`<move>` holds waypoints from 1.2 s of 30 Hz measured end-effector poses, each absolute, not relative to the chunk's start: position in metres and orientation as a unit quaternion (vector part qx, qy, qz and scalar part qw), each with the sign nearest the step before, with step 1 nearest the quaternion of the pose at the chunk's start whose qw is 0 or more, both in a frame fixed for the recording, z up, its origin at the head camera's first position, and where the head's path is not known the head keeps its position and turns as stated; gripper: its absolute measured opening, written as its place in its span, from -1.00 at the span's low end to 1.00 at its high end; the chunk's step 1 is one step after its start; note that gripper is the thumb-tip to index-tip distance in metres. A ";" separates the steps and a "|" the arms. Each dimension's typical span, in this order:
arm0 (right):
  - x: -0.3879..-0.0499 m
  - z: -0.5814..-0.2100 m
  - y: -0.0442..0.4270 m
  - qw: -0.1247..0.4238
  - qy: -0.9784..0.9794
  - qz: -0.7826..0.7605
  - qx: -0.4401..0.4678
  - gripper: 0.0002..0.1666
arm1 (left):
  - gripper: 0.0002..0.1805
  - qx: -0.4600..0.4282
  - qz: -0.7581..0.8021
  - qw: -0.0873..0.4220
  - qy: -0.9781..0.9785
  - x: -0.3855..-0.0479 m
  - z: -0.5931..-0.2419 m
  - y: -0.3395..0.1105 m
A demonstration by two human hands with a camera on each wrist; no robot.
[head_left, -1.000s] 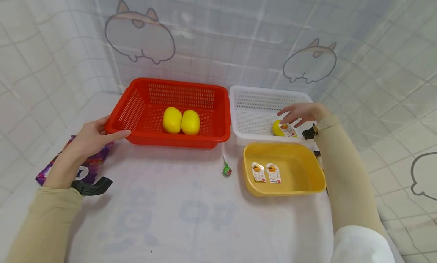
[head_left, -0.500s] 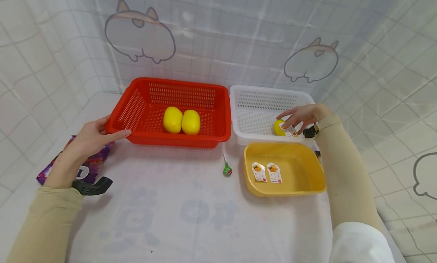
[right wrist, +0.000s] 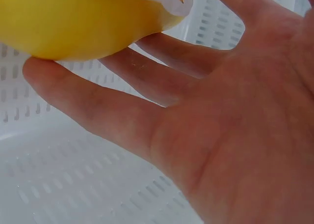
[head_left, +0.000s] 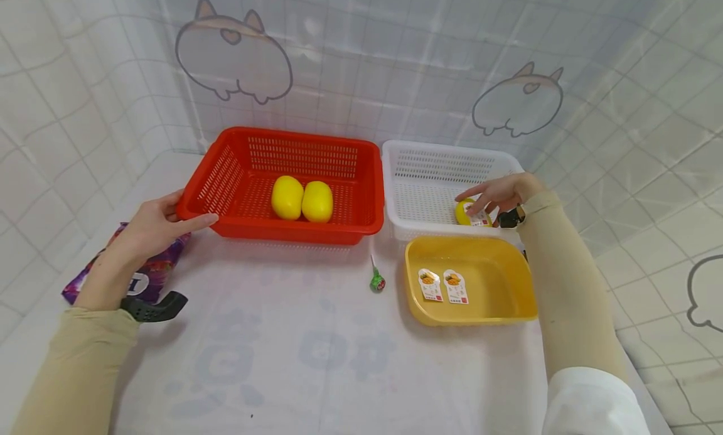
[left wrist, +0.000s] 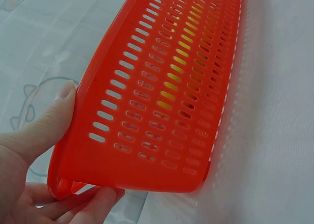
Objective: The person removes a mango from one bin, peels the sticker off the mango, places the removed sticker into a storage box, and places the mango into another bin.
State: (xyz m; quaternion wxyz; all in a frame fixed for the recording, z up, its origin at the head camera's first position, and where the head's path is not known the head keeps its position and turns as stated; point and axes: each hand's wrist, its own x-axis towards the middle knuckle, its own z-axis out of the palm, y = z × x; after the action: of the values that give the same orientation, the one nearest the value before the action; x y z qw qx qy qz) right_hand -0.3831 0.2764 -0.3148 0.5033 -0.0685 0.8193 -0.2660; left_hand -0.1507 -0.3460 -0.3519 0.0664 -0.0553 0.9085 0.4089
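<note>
My left hand grips the left end of a red plastic basket, thumb on the rim and fingers under it, as the left wrist view confirms. Two smooth yellow fruits lie side by side inside. In the white basket on the right, my right hand reaches down around another yellow fruit. A white label covers part of this fruit. The right wrist view shows the fingers against the fruit, some passing behind it, so their tips are partly hidden.
A yellow tub holding two fruit-printed labels stands in front of the white basket. Beside it lies a green-wrapped lollipop. A purple packet lies under my left wrist. Patterned curtains enclose the table.
My right hand has lowered onto the labelled fruit, and its fingers have closed in around it. My left hand has kept its grip on the red basket.
</note>
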 end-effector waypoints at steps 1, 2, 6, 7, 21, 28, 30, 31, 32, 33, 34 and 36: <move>-0.383 -0.315 0.276 0.503 0.820 -0.264 -0.070 -0.05 | 0.12 -0.055 0.409 0.065 0.908 -0.151 -0.352 -0.346; -0.384 -0.315 0.276 0.502 0.822 -0.261 -0.072 -0.04 | 0.12 -0.055 0.410 0.064 0.908 -0.150 -0.352 -0.345; -0.384 -0.316 0.276 0.495 0.828 -0.252 -0.081 -0.01 | 0.12 -0.056 0.414 0.064 0.907 -0.149 -0.351 -0.344; -0.384 -0.316 0.277 0.493 0.829 -0.253 -0.082 0.00 | 0.12 -0.056 0.414 0.064 0.906 -0.149 -0.351 -0.344; -0.378 -0.310 0.272 0.475 0.833 -0.267 -0.098 0.16 | 0.11 -0.056 0.410 0.067 0.908 -0.149 -0.350 -0.344; -0.373 -0.303 0.268 0.464 0.840 -0.264 -0.096 0.20 | 0.14 -0.056 0.416 0.068 0.905 -0.149 -0.350 -0.344; -0.372 -0.301 0.268 0.462 0.841 -0.266 -0.095 0.21 | 0.14 -0.055 0.415 0.069 0.905 -0.150 -0.351 -0.344; -0.372 -0.300 0.267 0.460 0.841 -0.268 -0.095 0.21 | 0.14 -0.055 0.415 0.069 0.906 -0.150 -0.351 -0.345; -0.372 -0.300 0.267 0.458 0.842 -0.267 -0.097 0.21 | 0.14 -0.055 0.414 0.069 0.906 -0.150 -0.351 -0.345; -0.372 -0.299 0.266 0.456 0.843 -0.269 -0.098 0.20 | 0.14 -0.054 0.414 0.069 0.906 -0.150 -0.351 -0.345; -0.372 -0.298 0.266 0.453 0.844 -0.269 -0.100 0.20 | 0.14 -0.054 0.413 0.069 0.906 -0.150 -0.351 -0.345; -0.373 -0.295 0.265 0.446 0.847 -0.270 -0.107 0.19 | 0.14 -0.055 0.413 0.070 0.906 -0.150 -0.352 -0.346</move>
State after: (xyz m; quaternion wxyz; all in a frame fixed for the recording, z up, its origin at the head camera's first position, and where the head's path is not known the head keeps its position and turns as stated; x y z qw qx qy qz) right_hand -0.3728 0.2647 -0.2951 0.4458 -0.1069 0.8469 -0.2695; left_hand -0.1499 -0.3455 -0.3516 0.0698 -0.0551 0.9065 0.4128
